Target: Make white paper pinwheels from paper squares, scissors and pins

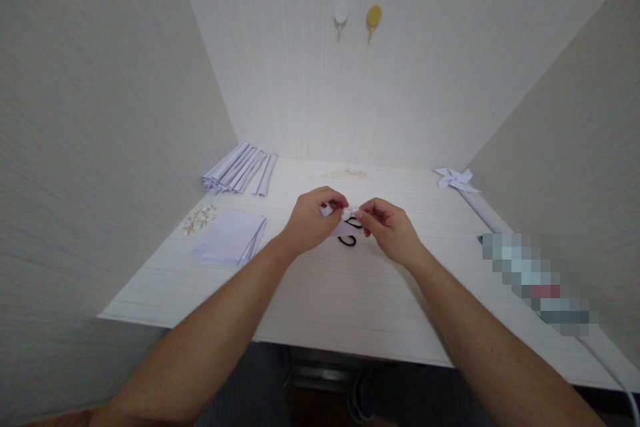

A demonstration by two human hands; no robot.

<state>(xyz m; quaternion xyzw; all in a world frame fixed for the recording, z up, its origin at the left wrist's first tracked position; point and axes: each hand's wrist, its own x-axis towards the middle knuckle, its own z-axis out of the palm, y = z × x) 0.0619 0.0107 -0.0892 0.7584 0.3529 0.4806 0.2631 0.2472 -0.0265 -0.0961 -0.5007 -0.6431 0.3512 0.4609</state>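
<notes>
Both of my hands meet over the middle of the table. My left hand (320, 215) pinches one side of a small white bunched piece (349, 213), perhaps paper or ribbon, between thumb and fingers. On its other side, my right hand (387, 225) grips it with thumb and forefinger. Fingers hide part of the piece, so its exact kind is unclear. Just below lie scissors (347, 241) with black handle loops. A flat white strip (345, 229) shows beside the loops, partly covered by my hands.
Rolled white paper tubes (235, 170) lie at the back left. Nearer are small gold-and-white pieces (199, 219) and stacked white paper sheets (233, 237). A white paper pinwheel (456, 179) on a rolled stick (483, 211) rests at right, by a blurred-out object (535, 283). Two round hooks (341, 13) hang on the wall.
</notes>
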